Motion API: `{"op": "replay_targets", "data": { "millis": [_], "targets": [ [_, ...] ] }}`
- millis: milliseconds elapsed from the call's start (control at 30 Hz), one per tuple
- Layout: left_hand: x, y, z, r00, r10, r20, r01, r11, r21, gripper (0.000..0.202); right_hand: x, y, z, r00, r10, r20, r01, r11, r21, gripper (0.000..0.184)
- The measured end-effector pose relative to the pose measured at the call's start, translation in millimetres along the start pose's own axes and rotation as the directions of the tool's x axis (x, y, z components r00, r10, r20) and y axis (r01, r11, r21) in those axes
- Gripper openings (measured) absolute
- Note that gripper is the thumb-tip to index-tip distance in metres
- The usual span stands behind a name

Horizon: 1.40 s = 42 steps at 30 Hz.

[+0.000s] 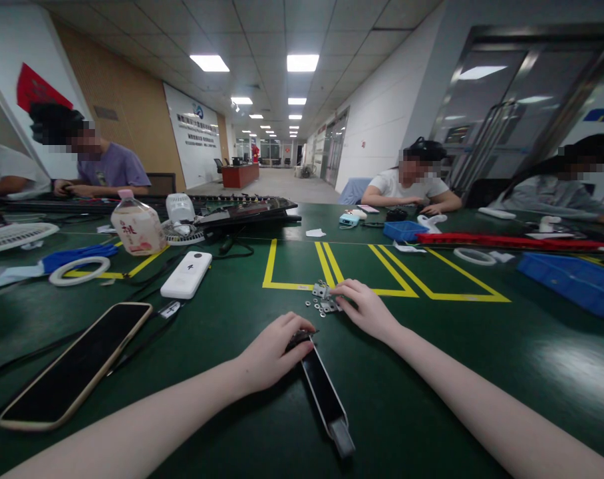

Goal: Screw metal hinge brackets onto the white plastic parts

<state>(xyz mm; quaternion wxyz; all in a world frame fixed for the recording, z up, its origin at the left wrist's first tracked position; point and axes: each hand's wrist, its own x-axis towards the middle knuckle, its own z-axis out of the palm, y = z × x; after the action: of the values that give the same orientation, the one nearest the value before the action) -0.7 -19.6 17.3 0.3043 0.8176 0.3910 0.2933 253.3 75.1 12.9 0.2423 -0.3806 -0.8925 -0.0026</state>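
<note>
So the left hand (275,349), just below the middle of the frame, has its thumb and fingers curled in on the top end of a long black bar (324,392), which hides most of the darker bit up there. The bar slants down toward the bottom of the frame, silvery end lowest, on the green table (432,399). The right hand (364,309) is at center, fingers loosely bent over some small metal brackets (320,291); can't tell if it's actually pinching one, since the fingertips cover part of them. A few tiny washers (316,304) lie right beside, kinda blurry. Both forearms run off the bottom corners, and the blue tray (571,293) gets chopped by the right edge.
</note>
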Motion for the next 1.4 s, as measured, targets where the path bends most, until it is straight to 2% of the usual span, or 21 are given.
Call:
{"op": "replay_targets", "data": {
  "millis": [133,233,633,900,1133,1400],
  "targets": [
    [0.6,-1.7,1.0,1.0,0.008,-0.002,-0.008,1.0,0.009,0.022,0.1,-19.2,-4.0,0.985,-0.145,0.098,0.141,0.989,0.049,0.029],
    [0.6,-1.5,1.0,1.0,0.004,0.003,-0.004,1.0,0.012,0.022,0.9,-26.0,-2.9,0.977,-0.157,0.142,0.152,0.987,0.047,0.033],
    [-0.3,0.4,0.9,1.0,0.0,0.001,0.0,1.0,0.031,0.022,3.4,-13.3,11.3,0.993,-0.112,0.046,0.103,0.981,0.165,0.005],
    [0.0,0.2,1.0,1.0,-0.002,0.007,0.002,0.999,0.036,0.022,3.5,-17.2,10.2,0.995,-0.102,-0.002,0.1,0.975,0.198,0.011],
    [-0.7,2.0,-1.1,1.0,-0.013,0.014,0.013,0.999,0.039,0.023,-1.3,-16.2,10.4,0.995,-0.065,-0.077,0.076,0.985,0.154,0.01],
    [0.3,-1.6,1.1,1.0,0.012,0.001,-0.012,0.998,0.056,0.022,1.1,-19.3,9.7,0.991,-0.135,-0.002,0.134,0.982,0.13,0.013]
  ]
}}
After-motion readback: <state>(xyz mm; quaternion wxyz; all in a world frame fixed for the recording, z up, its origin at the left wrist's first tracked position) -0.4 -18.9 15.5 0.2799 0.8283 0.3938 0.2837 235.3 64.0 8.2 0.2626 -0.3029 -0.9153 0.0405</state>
